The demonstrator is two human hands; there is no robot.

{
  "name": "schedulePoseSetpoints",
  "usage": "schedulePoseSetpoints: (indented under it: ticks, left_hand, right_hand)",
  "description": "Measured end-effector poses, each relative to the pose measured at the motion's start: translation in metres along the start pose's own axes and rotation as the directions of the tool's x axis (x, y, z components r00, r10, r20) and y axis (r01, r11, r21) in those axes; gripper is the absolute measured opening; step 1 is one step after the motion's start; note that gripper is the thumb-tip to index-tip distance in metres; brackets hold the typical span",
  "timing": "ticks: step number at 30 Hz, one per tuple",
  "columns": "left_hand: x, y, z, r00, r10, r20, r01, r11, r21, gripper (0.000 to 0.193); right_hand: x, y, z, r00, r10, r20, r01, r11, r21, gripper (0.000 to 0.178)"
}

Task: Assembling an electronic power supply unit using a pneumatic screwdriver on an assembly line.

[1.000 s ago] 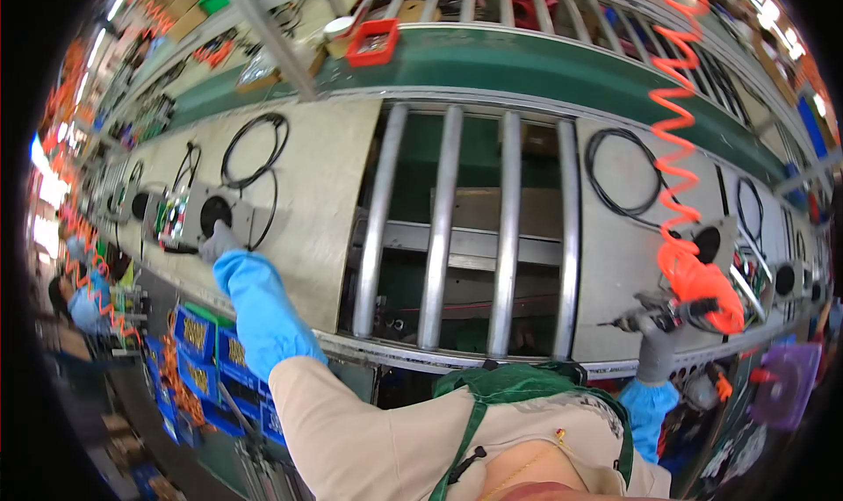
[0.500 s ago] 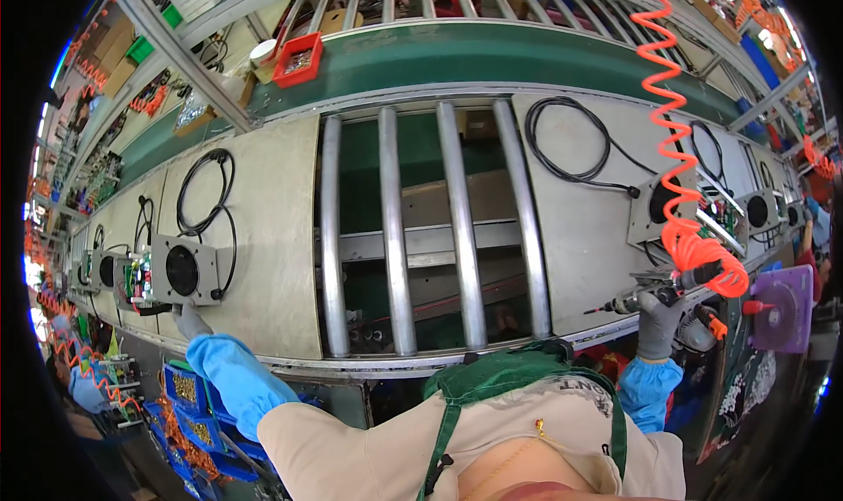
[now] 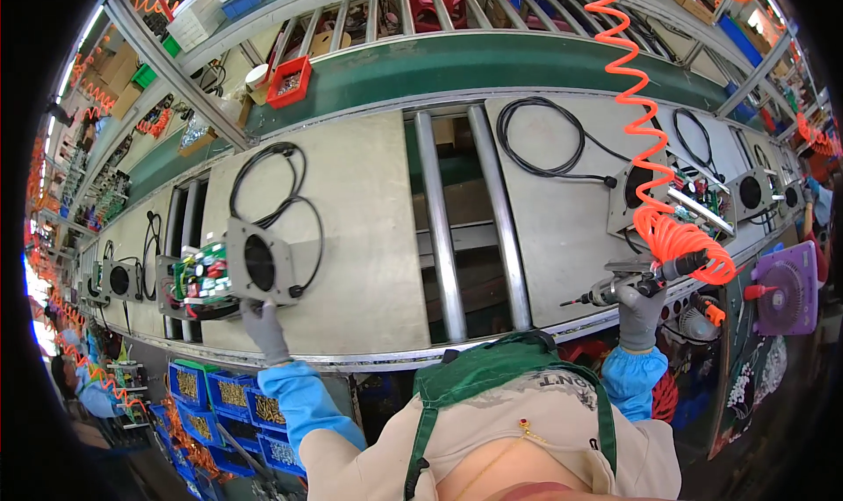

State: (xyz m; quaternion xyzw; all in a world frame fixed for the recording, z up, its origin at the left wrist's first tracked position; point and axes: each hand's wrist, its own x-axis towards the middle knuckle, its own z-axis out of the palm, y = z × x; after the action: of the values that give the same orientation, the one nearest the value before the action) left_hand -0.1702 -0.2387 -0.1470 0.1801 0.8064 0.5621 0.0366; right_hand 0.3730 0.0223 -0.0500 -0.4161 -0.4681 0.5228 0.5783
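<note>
My left hand (image 3: 266,330), in a grey glove, grips the near lower edge of an electronic unit (image 3: 260,264). This unit has a grey metal panel with a round black opening, and green circuit boards behind it. It rests on a pale board (image 3: 369,237), its black cable (image 3: 285,207) coiled loosely beyond it. My right hand (image 3: 641,317), also gloved, is closed round a pneumatic screwdriver (image 3: 615,288) whose bit points left. An orange coiled air hose (image 3: 680,242) leads up from the tool. Another such unit (image 3: 634,189) sits on the board at right.
Metal rollers (image 3: 439,229) lie between the two boards. A green belt (image 3: 395,71) runs behind, with a red bin (image 3: 290,84) of small parts at its edge. Blue bins (image 3: 230,394) of screws stand lower left. A purple fan (image 3: 784,290) is at far right.
The left unit, its board and cable have slid right along the rollers with my left hand, narrowing the gap between boards. My right hand and screwdriver have shifted slightly left in view.
</note>
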Motion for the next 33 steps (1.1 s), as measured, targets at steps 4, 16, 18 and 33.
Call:
schedulePoseSetpoints:
  ticks: [4, 16, 18, 33]
  left_hand:
    - [-0.059, 0.038, 0.055, 0.982, 0.098, 0.162, -0.088, 0.994, -0.067, 0.035]
    - [-0.169, 0.137, 0.149, 0.797, 0.247, 0.551, -0.337, 0.939, 0.065, 0.055]
    - [-0.176, 0.133, 0.161, 0.776, 0.276, 0.567, -0.368, 0.928, 0.052, 0.056]
    - [-0.223, 0.165, 0.159, 0.623, 0.077, 0.779, 0.049, 0.989, -0.137, 0.036]
  right_hand:
    - [0.001, 0.005, -0.027, 1.000, -0.021, 0.015, 0.019, 0.989, 0.148, 0.060]
    - [0.019, 0.007, -0.029, 0.990, 0.000, 0.140, -0.043, 0.952, 0.302, 0.064]
    - [0.022, 0.013, -0.021, 0.993, 0.023, 0.117, -0.057, 0.952, 0.300, 0.064]
    - [0.071, 0.098, 0.042, 0.854, 0.442, 0.274, -0.495, 0.853, 0.165, 0.023]
